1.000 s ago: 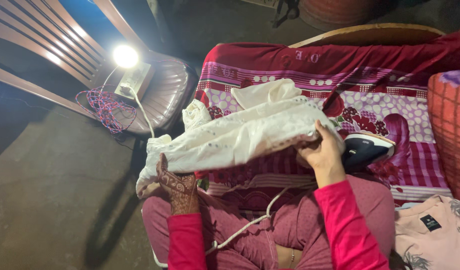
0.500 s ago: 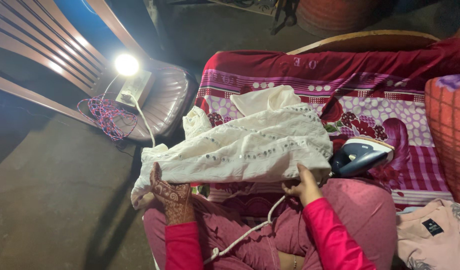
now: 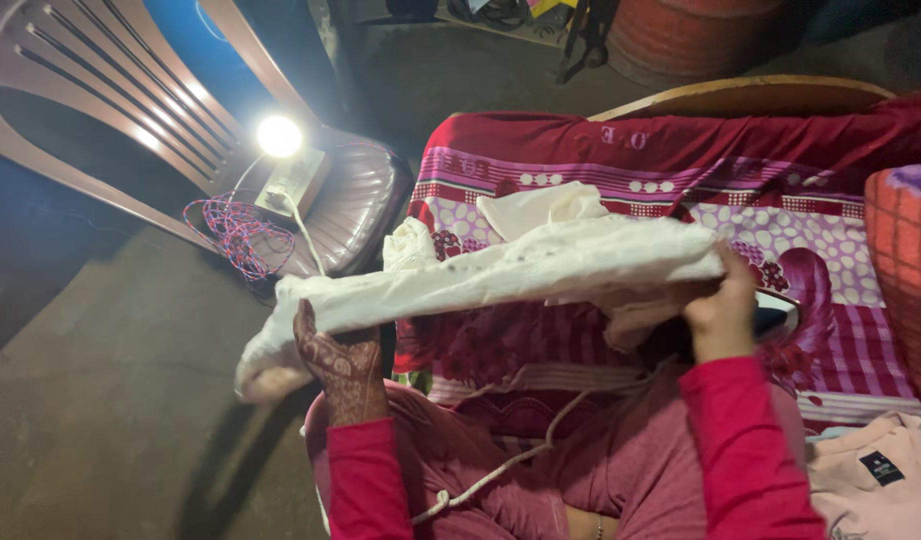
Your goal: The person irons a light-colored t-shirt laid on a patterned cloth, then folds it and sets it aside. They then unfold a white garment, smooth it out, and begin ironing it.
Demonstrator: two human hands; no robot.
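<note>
I hold a white sequinned garment (image 3: 501, 272) stretched flat between both hands above my lap. My left hand (image 3: 339, 362), patterned with henna, grips its left end near the floor side. My right hand (image 3: 723, 308) grips its right end, raised over the blanket. A dark blue and white clothes iron (image 3: 776, 316) lies on the blanket just behind my right hand, mostly hidden by it. The iron's white cord (image 3: 501, 455) runs across my maroon-clad lap.
A red and purple floral blanket (image 3: 601, 170) covers the board. A brown plastic chair (image 3: 181, 120) at left carries a glowing bulb on a switch box (image 3: 293, 175) with red-blue wire (image 3: 239, 235). A pink shirt (image 3: 881, 480) lies bottom right, a red checked cushion (image 3: 906, 280) at right.
My right hand has lifted the garment's right end up and to the right, pulling the cloth flat and taut. The iron is now largely hidden behind that hand.
</note>
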